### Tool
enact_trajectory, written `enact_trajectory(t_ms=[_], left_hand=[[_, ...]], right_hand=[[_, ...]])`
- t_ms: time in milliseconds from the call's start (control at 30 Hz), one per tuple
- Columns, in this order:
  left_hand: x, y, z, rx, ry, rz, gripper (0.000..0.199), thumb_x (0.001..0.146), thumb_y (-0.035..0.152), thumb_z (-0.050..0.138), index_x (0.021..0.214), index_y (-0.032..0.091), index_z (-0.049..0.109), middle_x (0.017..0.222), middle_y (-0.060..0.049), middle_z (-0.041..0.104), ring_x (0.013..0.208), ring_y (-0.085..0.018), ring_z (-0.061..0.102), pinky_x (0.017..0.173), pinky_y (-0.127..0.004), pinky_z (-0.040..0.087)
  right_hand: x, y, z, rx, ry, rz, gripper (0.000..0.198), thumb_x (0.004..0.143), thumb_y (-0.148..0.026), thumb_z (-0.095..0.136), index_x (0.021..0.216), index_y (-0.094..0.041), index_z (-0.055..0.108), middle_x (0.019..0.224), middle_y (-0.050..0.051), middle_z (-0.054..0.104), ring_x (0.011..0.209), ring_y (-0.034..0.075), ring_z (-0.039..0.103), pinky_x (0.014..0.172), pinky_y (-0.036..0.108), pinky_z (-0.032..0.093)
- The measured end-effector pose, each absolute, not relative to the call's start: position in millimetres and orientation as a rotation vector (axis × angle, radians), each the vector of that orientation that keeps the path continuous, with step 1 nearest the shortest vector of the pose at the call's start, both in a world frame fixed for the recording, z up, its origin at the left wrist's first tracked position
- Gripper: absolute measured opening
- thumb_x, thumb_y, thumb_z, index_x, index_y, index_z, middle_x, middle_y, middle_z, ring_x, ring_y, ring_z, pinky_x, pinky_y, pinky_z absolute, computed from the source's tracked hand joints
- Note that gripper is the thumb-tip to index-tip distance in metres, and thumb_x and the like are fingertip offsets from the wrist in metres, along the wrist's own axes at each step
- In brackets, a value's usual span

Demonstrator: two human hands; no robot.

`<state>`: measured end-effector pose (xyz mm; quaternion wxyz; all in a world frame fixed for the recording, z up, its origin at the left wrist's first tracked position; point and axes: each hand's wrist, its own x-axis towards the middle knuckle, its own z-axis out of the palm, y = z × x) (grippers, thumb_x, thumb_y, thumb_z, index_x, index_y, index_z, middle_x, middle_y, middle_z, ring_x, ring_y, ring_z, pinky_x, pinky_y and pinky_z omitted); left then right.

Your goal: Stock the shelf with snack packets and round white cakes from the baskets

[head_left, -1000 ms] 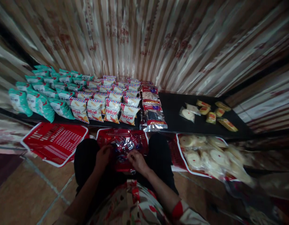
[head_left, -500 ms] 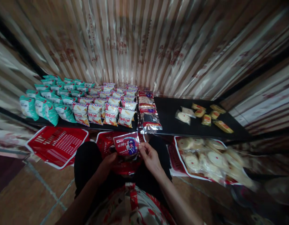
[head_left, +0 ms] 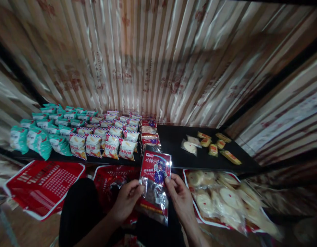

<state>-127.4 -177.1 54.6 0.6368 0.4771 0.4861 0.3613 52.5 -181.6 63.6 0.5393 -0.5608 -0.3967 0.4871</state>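
Between my two hands a red and silver snack packet (head_left: 155,187) is held upright, its printed front facing me. My left hand (head_left: 127,199) pinches its left edge, and my right hand (head_left: 181,195) pinches the right edge. Behind its top, a column of similar red packets (head_left: 150,132) lies on the black shelf (head_left: 171,144). Below and left of the packet stands a red basket (head_left: 101,178) with more shiny packets inside, partly hidden by my left hand and leg.
Rows of teal bags (head_left: 38,139) and white chip bags (head_left: 112,145) fill the shelf's left side. Small yellow packs (head_left: 213,149) and clear-wrapped round cakes (head_left: 189,146) lie to the right. Below are a red basket (head_left: 45,188) at left and one holding wrapped discs (head_left: 230,195) at right.
The packet has come up out of the basket area toward the shelf edge and now shows its full length. Both hands rose with it, and the view has tilted upward.
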Motion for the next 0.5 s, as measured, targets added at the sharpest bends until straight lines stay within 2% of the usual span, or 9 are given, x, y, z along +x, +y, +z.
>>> enact_trajectory(t_ms=[133, 233, 300, 400, 500], left_hand=[[-101.6, -155.7, 77.5, 0.993, 1.035, 0.851, 0.030, 0.074, 0.047, 0.056, 0.075, 0.016, 0.058, 0.068, 0.001, 0.059, 0.066, -0.014, 0.055, 0.060, -0.024, 0.040], [-82.9, -135.6, 83.2, 1.019, 1.024, 0.894, 0.027, 0.071, 0.043, 0.057, 0.071, 0.016, 0.056, 0.065, 0.000, 0.059, 0.064, -0.015, 0.056, 0.059, -0.025, 0.042], [-73.4, -120.6, 82.0, 1.070, 1.018, 0.919, 0.027, 0.072, 0.042, 0.055, 0.074, 0.016, 0.057, 0.070, -0.003, 0.062, 0.068, -0.017, 0.058, 0.061, -0.026, 0.044], [-65.6, -99.1, 79.2, 1.188, 1.075, 0.982, 0.035, 0.074, 0.038, 0.052, 0.099, 0.014, 0.057, 0.093, -0.010, 0.065, 0.082, -0.020, 0.062, 0.072, -0.030, 0.050], [-64.4, -82.7, 82.3, 1.493, 1.233, 1.011, 0.052, 0.075, 0.031, 0.051, 0.125, 0.015, 0.047, 0.128, -0.015, 0.051, 0.112, -0.025, 0.053, 0.091, -0.036, 0.047]], right_hand=[[69.9, -174.3, 61.7, -1.346, -0.923, 1.071, 0.051, 0.069, -0.049, 0.071, 0.110, -0.022, 0.058, 0.091, 0.005, 0.070, 0.085, 0.020, 0.063, 0.073, 0.029, 0.050], [75.8, -164.3, 63.2, -1.309, -0.843, 1.100, 0.068, 0.067, -0.047, 0.072, 0.127, -0.025, 0.047, 0.107, 0.006, 0.067, 0.093, 0.022, 0.064, 0.077, 0.032, 0.052], [78.8, -153.0, 65.3, -1.275, -0.785, 1.149, 0.073, 0.067, -0.047, 0.072, 0.131, -0.026, 0.042, 0.109, 0.007, 0.066, 0.092, 0.023, 0.065, 0.075, 0.033, 0.053], [85.4, -126.3, 68.5, -1.227, -0.746, 1.216, 0.075, 0.067, -0.048, 0.073, 0.130, -0.026, 0.040, 0.100, 0.006, 0.069, 0.081, 0.022, 0.067, 0.067, 0.033, 0.054], [94.7, -89.1, 72.5, -1.186, -0.780, 1.211, 0.073, 0.064, -0.047, 0.074, 0.126, -0.024, 0.043, 0.091, 0.004, 0.070, 0.074, 0.021, 0.066, 0.064, 0.032, 0.053]])
